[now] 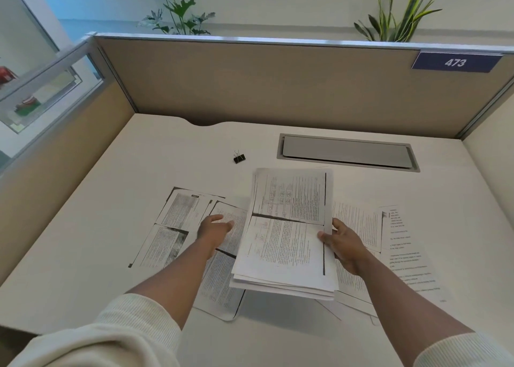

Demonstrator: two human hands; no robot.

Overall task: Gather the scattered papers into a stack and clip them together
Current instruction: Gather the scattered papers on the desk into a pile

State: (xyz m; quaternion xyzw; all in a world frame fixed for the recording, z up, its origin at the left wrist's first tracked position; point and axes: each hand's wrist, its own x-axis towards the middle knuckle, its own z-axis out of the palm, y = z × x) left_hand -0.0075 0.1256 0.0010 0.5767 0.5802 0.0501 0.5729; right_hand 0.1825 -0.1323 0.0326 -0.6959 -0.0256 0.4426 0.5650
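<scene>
Left hand (215,227), fingers spread and holding nothing, reaches over the loose printed photocopy sheets on the left (178,225), likely to drag the next one in. Right hand (343,244) pinches the right edge of the gathered stack of white printed pages (286,227), thumb on top, held raised and tilted above the white desk (111,200) so new sheets can slide on. More loose printed pages on the right (403,244) lie uncollected. Small black binder clip (239,157) sits untouched beyond the stack, well apart, ready for clipping later.
</scene>
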